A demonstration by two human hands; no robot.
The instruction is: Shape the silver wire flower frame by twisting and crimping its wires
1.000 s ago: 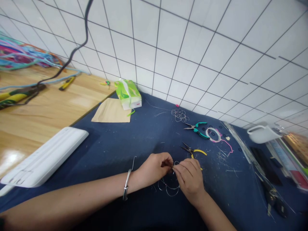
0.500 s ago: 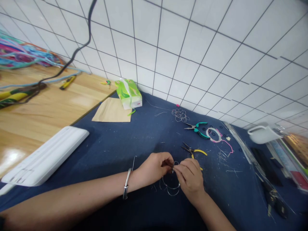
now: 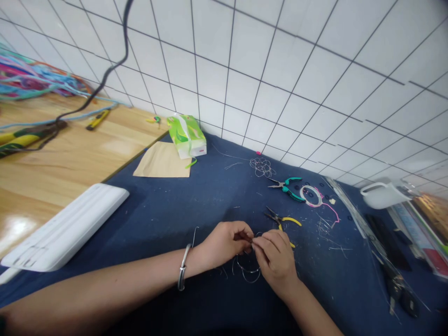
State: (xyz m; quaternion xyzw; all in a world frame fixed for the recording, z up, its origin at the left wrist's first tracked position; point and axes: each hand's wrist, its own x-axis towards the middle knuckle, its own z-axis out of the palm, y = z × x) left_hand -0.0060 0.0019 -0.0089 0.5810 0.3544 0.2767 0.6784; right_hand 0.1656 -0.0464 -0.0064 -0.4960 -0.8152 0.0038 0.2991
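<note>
Thin silvery wire bent into loops (image 3: 250,281) hangs below my fingers, its upper part hidden by them. My left hand (image 3: 224,245) pinches the wire between thumb and forefinger. Fingertip to fingertip with it, my right hand (image 3: 276,259) pinches the same wire from the right. A silver bangle (image 3: 182,268) circles my left wrist. Just beyond my right hand lie yellow-handled pliers (image 3: 290,220), partly covered by it. Farther back, teal-handled pliers (image 3: 287,186) rest with their jaws apart, near a flower-like wire piece (image 3: 262,167) of several loops.
A white ring-shaped coil (image 3: 311,196) with pink cord and wire scraps lies at the right. A green tissue pack (image 3: 187,135) and brown paper (image 3: 163,161) sit at the back left. A white power bank (image 3: 70,226) is left; a white mug (image 3: 383,195) stands far right.
My fingertips have closed nearer together on the wire, and the loops below have shifted slightly. Everything else stays in place.
</note>
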